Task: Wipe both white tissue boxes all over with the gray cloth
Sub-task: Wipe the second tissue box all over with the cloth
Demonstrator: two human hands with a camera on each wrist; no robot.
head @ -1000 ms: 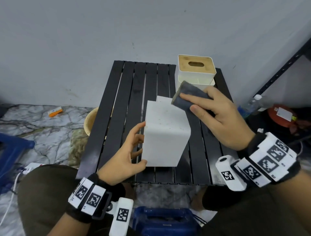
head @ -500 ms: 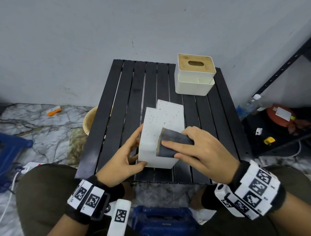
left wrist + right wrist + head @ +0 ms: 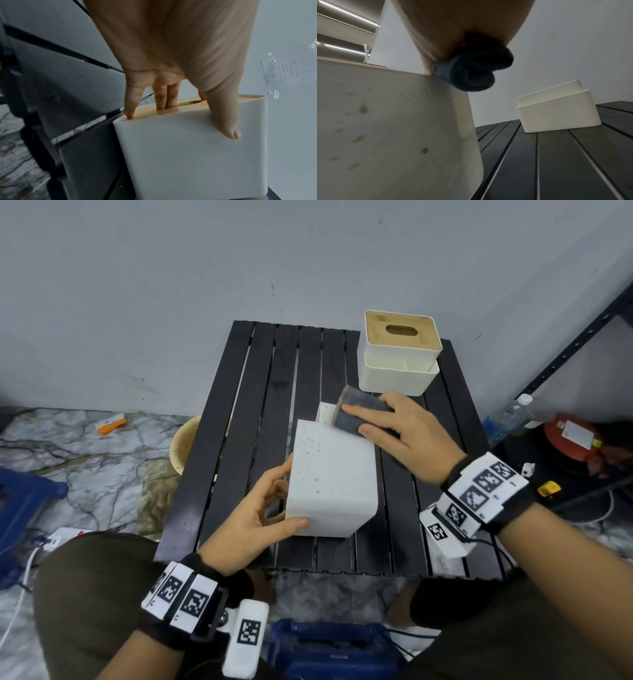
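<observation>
A white tissue box, speckled with yellowish spots, lies on its side on the black slatted table. My left hand grips its near left corner; in the left wrist view the thumb lies on the white side and the fingers on the wooden lid. My right hand holds the folded gray cloth and presses it on the box's far top edge. The right wrist view shows the bunched cloth on the spotted box. The second white box stands upright at the back right.
The second box is just beyond my right hand. A beige bowl sits on the floor left of the table. A water bottle, a red object and a black shelf frame are on the right. A blue case lies between my knees.
My right hand slid the cloth from the box's far edge down to its near part, then back up to the far edge. The left hand kept its hold.
</observation>
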